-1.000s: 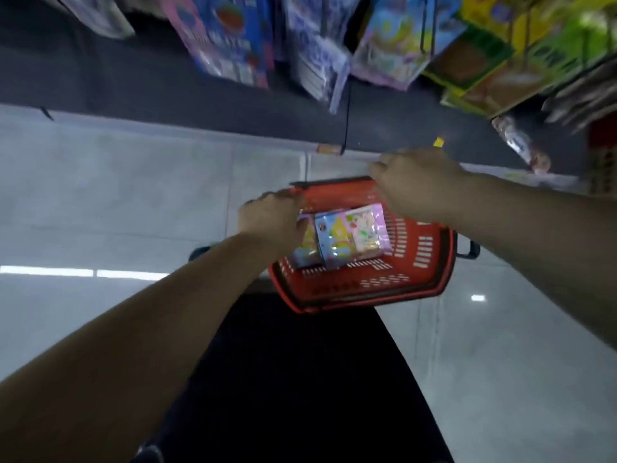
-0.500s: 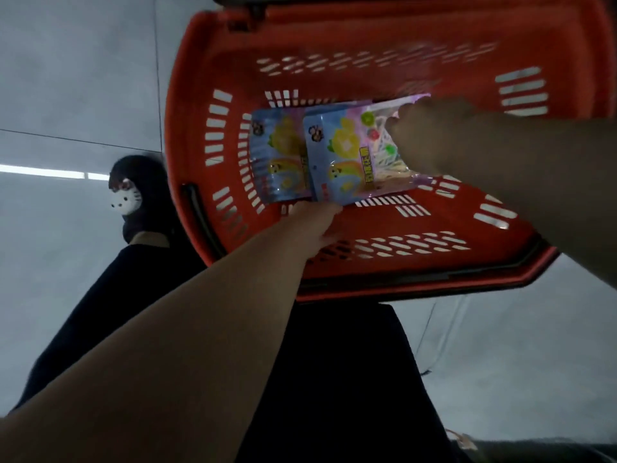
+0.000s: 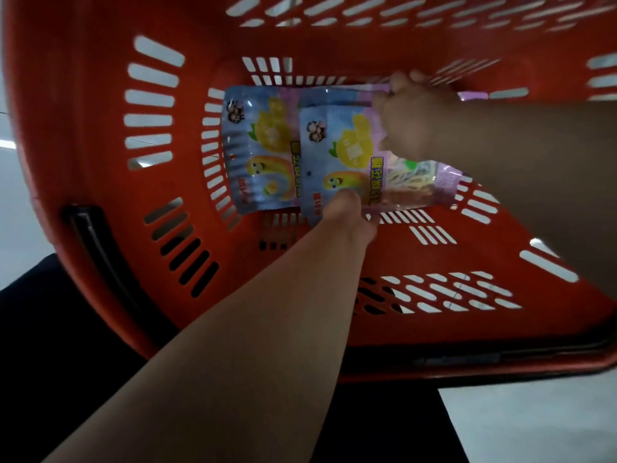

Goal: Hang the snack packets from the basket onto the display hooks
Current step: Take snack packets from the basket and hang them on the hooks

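Left hand [image 3: 347,213]: pinches the top snack packet [image 3: 347,162] at its near edge.
Right hand [image 3: 412,120]: grips that packet's far end.
Basket [image 3: 100,135]: red, under both hands.

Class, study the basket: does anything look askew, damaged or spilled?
Nothing stands out. The snack packets lie overlapping but intact in the red basket; the left hand and right hand each hold the top one.
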The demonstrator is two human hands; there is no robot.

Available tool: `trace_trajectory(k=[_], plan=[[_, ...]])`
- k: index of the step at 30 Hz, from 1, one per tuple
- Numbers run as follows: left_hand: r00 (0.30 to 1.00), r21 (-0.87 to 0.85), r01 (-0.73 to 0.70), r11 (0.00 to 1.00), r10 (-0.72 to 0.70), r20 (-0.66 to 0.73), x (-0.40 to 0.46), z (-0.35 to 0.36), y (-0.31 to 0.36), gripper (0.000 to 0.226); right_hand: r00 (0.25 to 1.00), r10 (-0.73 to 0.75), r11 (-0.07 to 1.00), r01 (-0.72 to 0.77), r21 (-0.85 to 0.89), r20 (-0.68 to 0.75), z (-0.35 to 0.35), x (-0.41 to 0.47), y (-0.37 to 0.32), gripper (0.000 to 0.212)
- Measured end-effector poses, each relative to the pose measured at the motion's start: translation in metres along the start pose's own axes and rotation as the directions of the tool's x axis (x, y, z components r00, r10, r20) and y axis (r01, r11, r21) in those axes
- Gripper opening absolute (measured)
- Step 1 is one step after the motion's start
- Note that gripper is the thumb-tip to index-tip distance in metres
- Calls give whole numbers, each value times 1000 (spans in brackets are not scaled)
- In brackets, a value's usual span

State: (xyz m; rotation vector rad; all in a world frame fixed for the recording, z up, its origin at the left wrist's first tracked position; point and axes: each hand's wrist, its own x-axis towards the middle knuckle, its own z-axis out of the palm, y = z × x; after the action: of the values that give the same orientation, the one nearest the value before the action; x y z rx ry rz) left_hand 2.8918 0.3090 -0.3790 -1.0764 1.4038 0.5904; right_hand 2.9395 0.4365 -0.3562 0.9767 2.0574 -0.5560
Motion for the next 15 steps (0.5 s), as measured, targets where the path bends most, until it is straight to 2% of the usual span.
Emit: trace_trajectory(k=[2,5,8,11,15], plan=[[999,-81,-13,997,16,35,-2,-4,0,29,998,-33,992,27,121,49,-7,-7,6,52],[998,-78,-60,995,60,2,-8,-10,4,41,984,-145,961,115,253,101,-10,-18,15,13],[994,12,-111,994,111,18,-17,-17,7,29,980,-197,893,181,412,-4,-14,-29,21,11],[990,93,-134,987,128,66,-35,-28,17,31,991,-120,806,135,577,-64,-31,-43,20,8],[957,175,-255,951,222,187,-81,-52,43,29,991,-47,713,119,691,-122,-66,-64,11,21]])
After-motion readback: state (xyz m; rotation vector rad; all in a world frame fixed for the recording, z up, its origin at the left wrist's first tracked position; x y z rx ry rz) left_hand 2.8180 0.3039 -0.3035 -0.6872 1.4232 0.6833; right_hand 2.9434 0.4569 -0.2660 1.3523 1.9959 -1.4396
